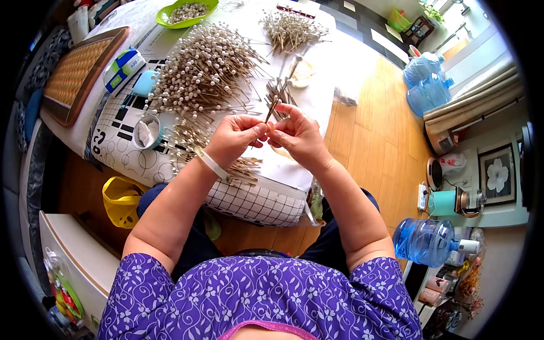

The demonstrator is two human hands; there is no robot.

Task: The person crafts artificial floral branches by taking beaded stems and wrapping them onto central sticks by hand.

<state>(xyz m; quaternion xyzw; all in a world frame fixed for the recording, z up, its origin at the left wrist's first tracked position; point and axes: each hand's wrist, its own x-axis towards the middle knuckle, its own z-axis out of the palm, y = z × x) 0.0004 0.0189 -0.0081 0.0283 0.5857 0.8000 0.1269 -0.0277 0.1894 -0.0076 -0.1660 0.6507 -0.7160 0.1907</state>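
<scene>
My left hand (241, 135) is closed, with thumb and forefinger pinching a few thin brown stems (272, 109) that slant upward over the table. My right hand (297, 136) meets it at the same stems, its thumb and forefinger pinched together and the other fingers curled loosely. What lies between the touching fingertips is too small to make out. Behind my hands lies a small bundle of stems (277, 90). To the left spreads a large heap of white-tipped stems (207, 65), with more loose stems (190, 136) beside my left wrist.
At the back lie another stem pile (289, 28) and a green bowl (187, 12) of small pieces. A roll of pale tape (302, 73) sits behind my right hand. A small tub (148, 132) and tissue pack (124, 69) are left. Water bottles (425, 241) stand right.
</scene>
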